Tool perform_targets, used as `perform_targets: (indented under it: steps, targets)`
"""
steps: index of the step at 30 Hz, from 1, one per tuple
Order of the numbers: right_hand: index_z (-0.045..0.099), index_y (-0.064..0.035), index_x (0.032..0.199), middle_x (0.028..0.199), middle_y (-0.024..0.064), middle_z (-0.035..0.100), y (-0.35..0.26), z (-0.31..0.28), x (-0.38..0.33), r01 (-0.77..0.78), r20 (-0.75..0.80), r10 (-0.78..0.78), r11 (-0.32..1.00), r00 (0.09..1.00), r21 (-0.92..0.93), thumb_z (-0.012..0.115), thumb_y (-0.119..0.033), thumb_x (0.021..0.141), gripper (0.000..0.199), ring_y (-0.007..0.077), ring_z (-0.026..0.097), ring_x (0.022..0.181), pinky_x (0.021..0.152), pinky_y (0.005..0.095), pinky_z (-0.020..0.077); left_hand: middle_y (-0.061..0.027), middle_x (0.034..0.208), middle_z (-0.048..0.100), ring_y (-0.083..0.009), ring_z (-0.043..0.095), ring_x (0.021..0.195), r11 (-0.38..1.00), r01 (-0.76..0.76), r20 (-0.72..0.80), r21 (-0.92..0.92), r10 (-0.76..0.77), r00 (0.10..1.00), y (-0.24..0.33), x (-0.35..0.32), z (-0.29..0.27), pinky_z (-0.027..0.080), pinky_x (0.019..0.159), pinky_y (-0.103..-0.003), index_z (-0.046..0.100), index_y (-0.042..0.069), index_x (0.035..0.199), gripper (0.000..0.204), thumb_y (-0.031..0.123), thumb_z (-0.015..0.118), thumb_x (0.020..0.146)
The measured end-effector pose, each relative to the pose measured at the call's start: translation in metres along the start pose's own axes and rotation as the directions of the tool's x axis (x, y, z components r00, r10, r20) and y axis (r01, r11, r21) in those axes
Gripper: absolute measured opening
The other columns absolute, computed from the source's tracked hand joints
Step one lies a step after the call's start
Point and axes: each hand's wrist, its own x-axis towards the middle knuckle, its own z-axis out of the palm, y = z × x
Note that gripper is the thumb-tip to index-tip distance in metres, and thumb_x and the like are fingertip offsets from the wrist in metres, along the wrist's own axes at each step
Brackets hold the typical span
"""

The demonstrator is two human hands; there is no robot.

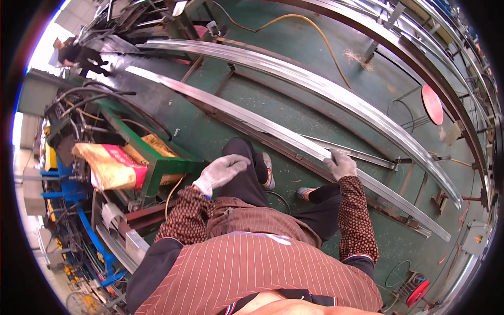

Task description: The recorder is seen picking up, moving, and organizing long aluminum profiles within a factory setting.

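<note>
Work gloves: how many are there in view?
2: one on the left hand, over the dark trousers; one on the right hand, at the silvery metal profile. On the distant person, I cannot tell.

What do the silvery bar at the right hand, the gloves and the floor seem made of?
Silvery bar: probably bare metal, given its bright shine and crisp edges. Gloves: likely knitted fabric, pale, matte, soft-looking. Floor: green, with faint sheen, suggesting paint or coating; the base beneath is hidden.

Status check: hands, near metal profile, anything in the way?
Left hand gloved, nothing visible in it. Right hand gloved, at the near profile; grip unclear. Far profiles lie beyond, clear of both hands.
</note>
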Motion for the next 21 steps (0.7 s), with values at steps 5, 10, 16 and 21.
perform_targets:
  steps: [5,10,16,21]
  targets:
    - [0.075,-0.0104,0.123,0.116,0.0201,0.075,0.003,0.0,0.04,-0.275,0.153,0.248,0.942,0.957,0.194,0.064,-0.049,0.099,0.047,0.0329,0.071,0.112,0.1,0.0408,0.0516,-0.0075,0.111,0.074,-0.017,0.069,0.103,0.844,0.023,0.017,-0.536,-0.016,1.0,0.011,0.032,0.021,0.055,0.092,-0.029,0.067,0.001,0.132,0.038,0.029,0.056,0.11]
    - [0.078,-0.0158,0.116,0.115,0.016,0.075,0.036,-0.005,0.075,-0.191,-0.083,0.217,0.949,0.973,0.251,0.067,-0.044,0.098,0.035,0.033,0.069,0.115,0.102,0.0413,0.0512,0.0073,0.084,0.059,-0.0096,0.056,0.072,0.447,0.155,0.189,-0.881,0.031,0.982,-0.014,0.088,0.057,0.041,0.058,-0.025,0.061,0.016,0.114,0.021,0.034,0.051,0.111]
    - [0.072,-0.0183,0.128,0.119,0.0127,0.074,-0.007,-0.057,0.082,0.019,-0.3,-0.075,0.982,0.951,-0.186,0.073,-0.039,0.095,0.039,0.0307,0.07,0.112,0.1,0.0428,0.0539,-0.0013,0.096,0.063,-0.0184,0.066,0.083,0.362,0.246,0.047,-0.899,-0.479,0.877,-0.029,0.158,0.095,0.058,0.079,-0.038,0.057,0.016,0.127,0.04,0.049,0.059,0.104]
    - [0.07,-0.0112,0.131,0.126,0.0179,0.071,-0.053,0.033,0.05,0.058,0.171,-0.06,0.998,0.983,0.018,0.074,-0.043,0.094,0.049,0.0326,0.067,0.122,0.105,0.043,0.0508,-0.0096,0.132,0.061,-0.0312,0.061,0.121,0.001,0.097,0.092,-0.995,-0.337,0.937,-0.051,0.191,0.117,0.048,0.106,-0.048,0.052,0.014,0.141,0.046,0.047,0.054,0.108]
